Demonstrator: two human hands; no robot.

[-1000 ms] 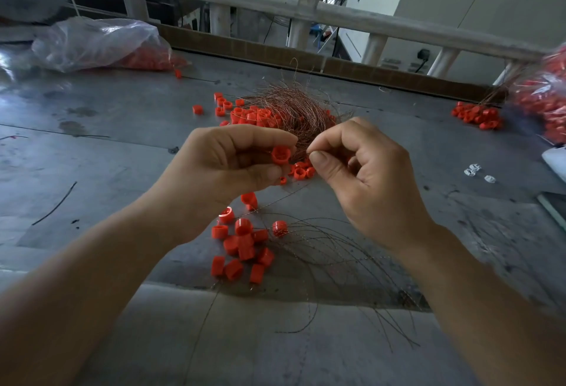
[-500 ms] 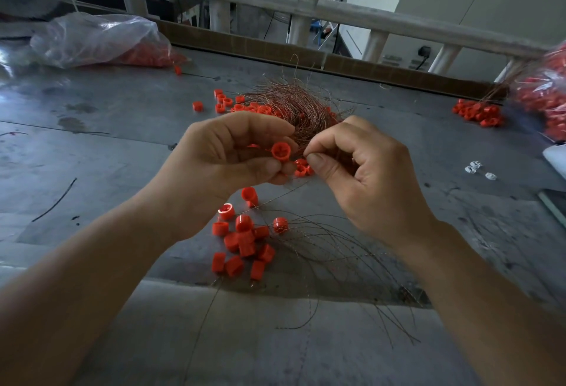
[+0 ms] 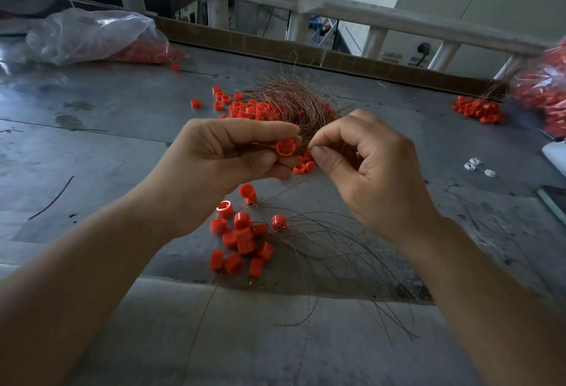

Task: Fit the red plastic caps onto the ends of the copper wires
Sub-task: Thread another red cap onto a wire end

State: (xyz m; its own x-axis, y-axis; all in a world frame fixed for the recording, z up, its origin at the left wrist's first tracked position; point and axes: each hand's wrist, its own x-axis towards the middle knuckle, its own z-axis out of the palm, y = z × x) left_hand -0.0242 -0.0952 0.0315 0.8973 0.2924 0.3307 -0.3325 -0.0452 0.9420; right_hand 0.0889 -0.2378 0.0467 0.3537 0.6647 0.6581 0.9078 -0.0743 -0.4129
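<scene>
My left hand (image 3: 220, 165) pinches a red plastic cap (image 3: 285, 146) between thumb and fingers, its open end facing right. My right hand (image 3: 361, 168) pinches a thin copper wire (image 3: 308, 147) just right of the cap, its tip almost at the cap's mouth. Behind both hands lies a tangled bundle of copper wires (image 3: 294, 101) with loose red caps (image 3: 245, 108) beside it. Below the hands sits a cluster of capped wires (image 3: 242, 241), their strands (image 3: 337, 251) fanning out to the right over the grey table (image 3: 92, 146).
A clear plastic bag of red caps (image 3: 98, 36) lies at the far left. Another bag of caps (image 3: 548, 85) and a small pile of caps (image 3: 477, 108) sit at the far right. Small white pieces (image 3: 477, 166) lie to the right. A grey railing (image 3: 306, 3) runs behind the table.
The hands stayed close together; the right hand's wire tip has come up to the mouth of the cap in the left hand. The view shifted slightly.
</scene>
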